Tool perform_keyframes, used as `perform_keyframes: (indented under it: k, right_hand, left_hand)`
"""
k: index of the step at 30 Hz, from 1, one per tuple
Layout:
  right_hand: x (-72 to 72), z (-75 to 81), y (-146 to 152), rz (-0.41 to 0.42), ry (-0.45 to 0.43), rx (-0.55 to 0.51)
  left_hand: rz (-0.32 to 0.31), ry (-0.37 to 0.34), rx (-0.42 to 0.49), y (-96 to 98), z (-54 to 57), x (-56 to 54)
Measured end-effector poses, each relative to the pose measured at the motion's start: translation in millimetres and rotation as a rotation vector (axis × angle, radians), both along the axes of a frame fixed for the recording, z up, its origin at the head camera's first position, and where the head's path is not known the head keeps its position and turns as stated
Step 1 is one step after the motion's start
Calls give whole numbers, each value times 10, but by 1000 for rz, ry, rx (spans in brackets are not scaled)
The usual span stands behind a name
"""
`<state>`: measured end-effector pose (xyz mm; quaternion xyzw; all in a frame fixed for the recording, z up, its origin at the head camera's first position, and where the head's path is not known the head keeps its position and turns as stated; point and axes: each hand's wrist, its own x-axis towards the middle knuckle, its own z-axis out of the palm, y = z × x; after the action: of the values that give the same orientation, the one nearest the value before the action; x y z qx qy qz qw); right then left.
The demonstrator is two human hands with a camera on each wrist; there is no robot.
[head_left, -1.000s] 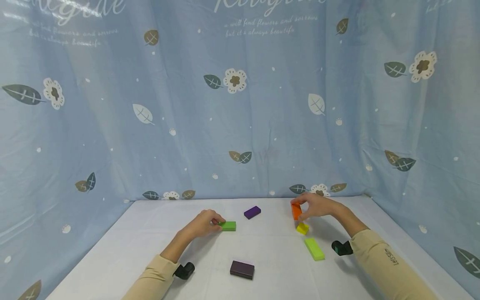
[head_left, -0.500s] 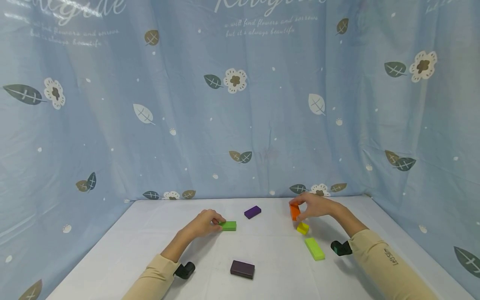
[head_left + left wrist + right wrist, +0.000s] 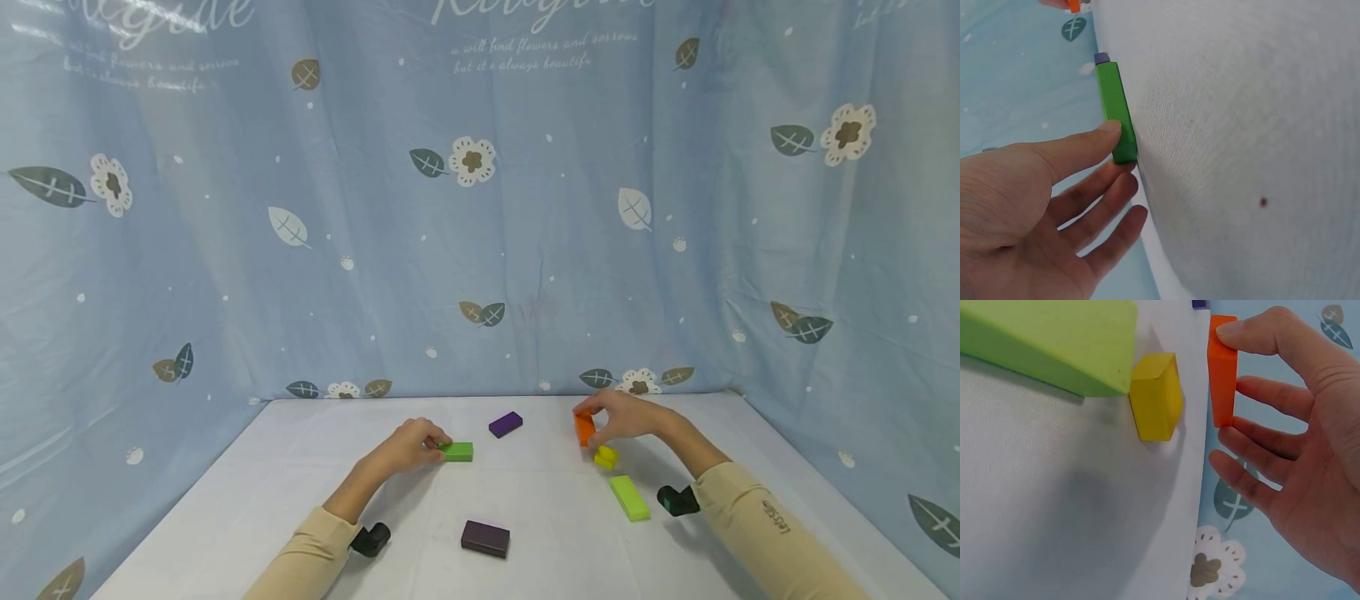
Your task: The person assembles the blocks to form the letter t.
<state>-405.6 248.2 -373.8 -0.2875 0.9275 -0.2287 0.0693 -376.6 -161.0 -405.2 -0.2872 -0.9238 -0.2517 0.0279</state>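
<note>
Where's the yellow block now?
In the head view, the yellow block sits right of centre on the table, between the lime block and the orange block in the right hand.

The left sleeve [image 3: 306, 552] is showing plain beige cloth, wrinkling near the cuff, while the matching right sleeve [image 3: 765, 533] is bearing dark lettering [image 3: 776, 517]. Rounded and black, the left wrist camera [image 3: 371, 541] and right wrist camera [image 3: 679, 501] are jutting out beside the cuffs.

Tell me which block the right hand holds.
The orange block, pinched by the right hand. The left hand grips the green block; the yellow block, lime block, purple block and dark block lie unheld.
</note>
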Motion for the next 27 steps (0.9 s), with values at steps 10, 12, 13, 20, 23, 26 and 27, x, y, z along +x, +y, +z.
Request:
perform_keyframes:
  k: [10,12,13,20,23,26,27]
  right_hand:
    - [30,-13,-50,33,-8,-1]
    - [33,-26,-60,31,-9,0]
    - [32,-32,-65,28,-14,-3]
    - [29,-73,-80,34,-17,-7]
    - [35,-81,-95,30,-25,-3]
    - [39,-87,-115,23,-38,-8]
    - [38,-91,-121,19,-42,-7]
  left_hand:
    - [-6,4,-3,-1,11,6]
    - [-10,10,-3,-5,10,6]
    - [-12,13,-4,-7,9,6]
    - [-12,15,-5,-4,13,14]
    - [-5,12,-6,1,15,15]
    - [0,9,-6,7,17,14]
    - [0,8,-5,8,18,13]
